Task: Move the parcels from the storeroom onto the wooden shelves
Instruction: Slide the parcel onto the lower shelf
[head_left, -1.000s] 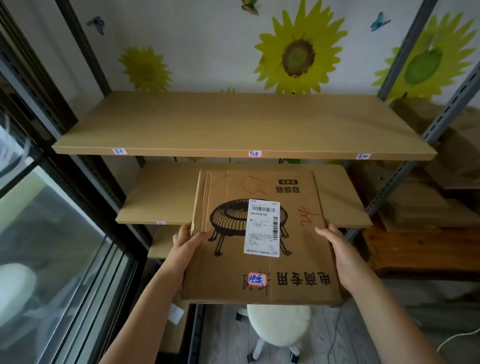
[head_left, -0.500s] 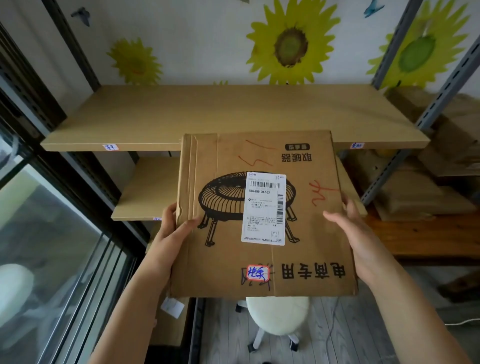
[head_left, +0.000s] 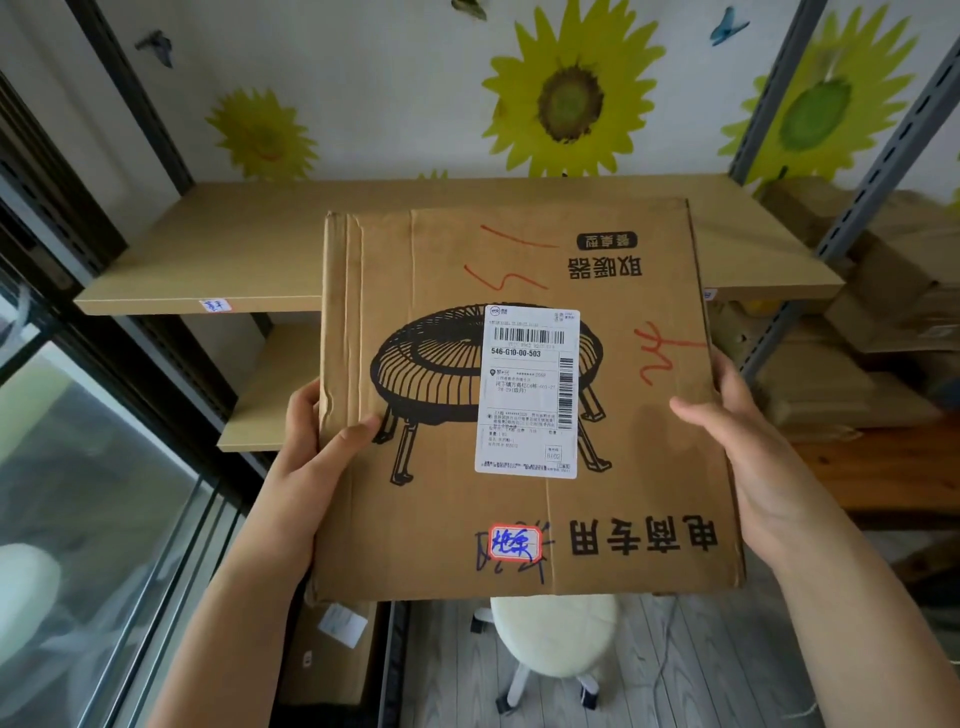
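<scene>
**Flat cardboard parcel held in two bare hands before wooden shelves**

Nearest the camera, two bare forearms rose from the bottom corners of the view. The left hand (head_left: 311, 457) gripped the left edge of the parcel (head_left: 519, 405) at about its 9 o'clock, thumb pressed across the front face and fingers wrapped out of sight behind. The right hand (head_left: 748, 447) met the right edge at about 3 o'clock, palm against the edge, thumb lying on the front face, fingers mostly hidden behind the card. So the parcel sat between the two hands, clamped from both sides, its broad face tilted up towards the camera.

The parcel was a flat, roughly square box of brown corrugated cardboard, creased in parallel ridges down its left side. It carried a black line drawing of a round, ribbed heater on legs, upside-down black printed characters, red scrawled marks, and a glossy white shipping label (head_left: 527, 389) with barcodes at its centre. A small red-bordered sticker (head_left: 514, 543) with blue writing sat towards 6 o'clock.

Below the parcel, at 6 o'clock, a round white padded stool (head_left: 553, 634) stood on grey plank flooring. At 8 o'clock ran a dark-framed glass door (head_left: 78, 493).

Behind the parcel, smooth pale wooden shelves (head_left: 208, 260) stretched across, bare where they showed, with small paper tags on the upper shelf's front edge. At 3 o'clock, beyond grey slotted metal uprights (head_left: 852, 187), brown cardboard boxes (head_left: 893, 322) were stacked, blurred. Farthest off, a white wall bore large yellow sunflower decals (head_left: 571, 98).
</scene>
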